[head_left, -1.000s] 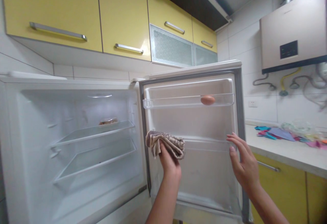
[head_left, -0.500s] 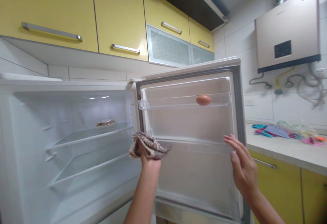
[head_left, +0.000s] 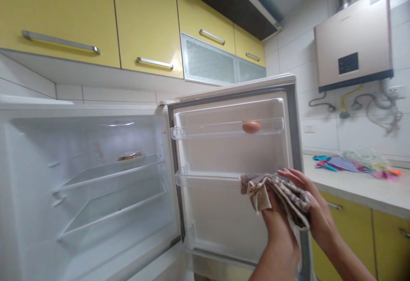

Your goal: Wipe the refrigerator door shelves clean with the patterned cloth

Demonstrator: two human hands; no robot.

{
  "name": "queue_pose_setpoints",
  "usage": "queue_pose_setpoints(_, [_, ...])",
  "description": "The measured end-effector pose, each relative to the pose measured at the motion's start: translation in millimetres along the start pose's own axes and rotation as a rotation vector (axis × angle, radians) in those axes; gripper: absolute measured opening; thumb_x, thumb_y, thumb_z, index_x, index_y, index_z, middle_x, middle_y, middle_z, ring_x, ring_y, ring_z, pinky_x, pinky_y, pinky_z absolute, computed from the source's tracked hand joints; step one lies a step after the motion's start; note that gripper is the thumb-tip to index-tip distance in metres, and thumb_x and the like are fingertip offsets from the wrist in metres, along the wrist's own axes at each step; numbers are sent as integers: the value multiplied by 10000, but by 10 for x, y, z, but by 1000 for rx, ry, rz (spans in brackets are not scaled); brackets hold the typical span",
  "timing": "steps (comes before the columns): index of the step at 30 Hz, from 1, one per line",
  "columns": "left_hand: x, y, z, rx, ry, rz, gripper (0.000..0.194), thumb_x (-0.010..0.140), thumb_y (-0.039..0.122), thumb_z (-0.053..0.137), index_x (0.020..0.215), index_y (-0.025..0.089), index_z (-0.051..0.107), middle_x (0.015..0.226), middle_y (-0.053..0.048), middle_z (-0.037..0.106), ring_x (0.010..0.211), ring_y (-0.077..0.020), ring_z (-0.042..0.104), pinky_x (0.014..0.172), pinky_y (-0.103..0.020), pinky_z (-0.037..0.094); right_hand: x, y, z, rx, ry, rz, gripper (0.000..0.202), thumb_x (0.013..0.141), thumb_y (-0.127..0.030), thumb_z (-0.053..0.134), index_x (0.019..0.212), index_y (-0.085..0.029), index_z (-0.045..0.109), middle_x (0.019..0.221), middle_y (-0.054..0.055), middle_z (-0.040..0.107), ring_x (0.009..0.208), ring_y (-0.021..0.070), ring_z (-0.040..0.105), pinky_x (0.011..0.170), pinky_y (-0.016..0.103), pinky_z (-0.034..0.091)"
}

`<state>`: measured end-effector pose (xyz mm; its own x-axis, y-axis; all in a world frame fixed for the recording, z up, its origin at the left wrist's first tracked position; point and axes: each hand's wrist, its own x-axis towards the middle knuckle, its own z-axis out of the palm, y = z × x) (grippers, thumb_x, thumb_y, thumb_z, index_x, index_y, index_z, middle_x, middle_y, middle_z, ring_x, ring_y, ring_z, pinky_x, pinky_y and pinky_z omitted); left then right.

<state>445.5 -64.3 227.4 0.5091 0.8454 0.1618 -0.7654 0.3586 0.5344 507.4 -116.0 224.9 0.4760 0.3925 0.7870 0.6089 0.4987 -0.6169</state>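
Holding a bunched-up brown and cream cloth [head_left: 261,187], the left hand [head_left: 275,217] is in front of the inside of the open fridge door [head_left: 221,157], near its outer edge. Its fingers are closed on the cloth, and the cloth hides most of them. The right hand [head_left: 317,206] is right beside it, at the cloth's right end. Its fingers are a bit bent and spread from the thumb, but I cannot tell if they grip the cloth.

Above the hands, 1 brown egg [head_left: 251,127] sits in the clear top door shelf [head_left: 211,131]. In the fridge [head_left: 28,208] there are 2 flat shelves [head_left: 109,170], and a small brown thing [head_left: 130,156] lies on the upper shelf. Off to the right, bright blue, pink and purple bits [head_left: 344,164] lie on the white bench [head_left: 355,183].
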Motion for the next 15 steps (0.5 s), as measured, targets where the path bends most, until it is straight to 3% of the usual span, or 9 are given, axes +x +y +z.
queue_pose_setpoints(3, [-46, 55, 45, -60, -38, -49, 611, 717, 611, 740, 1160, 203, 639, 1163, -97, 711, 1051, -233, 696, 932, -372, 559, 101, 45, -111, -7, -67, 24, 533, 947, -541, 360, 1406, -299, 481, 1358, 69, 643, 1289, 292, 567, 1095, 477, 425])
queue_pose_setpoints(8, [20, 430, -67, -37, 25, 36, 455, 778, 566, 700, 1048, 206, 635, 949, -35, 729, 856, -177, 711, 784, -312, 580, 170, 87, -104, -167, -20, -24, 475, 958, -537, 364, 1331, -308, 548, 1311, 37, 675, 1313, 272, 544, 1161, 480, 347])
queue_pose_setpoints(11, [209, 793, -223, -6, 207, 226, 338, 829, 500, 649, 1029, 230, 613, 947, -12, 720, 840, -156, 710, 783, -302, 583, 180, 105, -52, -214, 15, -44, 470, 959, -543, 356, 1304, -304, 570, 1299, 31, 682, 1302, 269, 553, 1154, 479, 361])
queue_pose_setpoints(15, [546, 1344, -608, 170, 523, 650, 360, 847, 401, 619, 1176, 263, 572, 1263, -52, 663, 1096, -196, 674, 934, -365, 563, 185, 138, -8, -217, 38, -55, 462, 964, -535, 362, 1302, -306, 577, 1302, 24, 679, 1297, 262, 559, 1149, 469, 371])
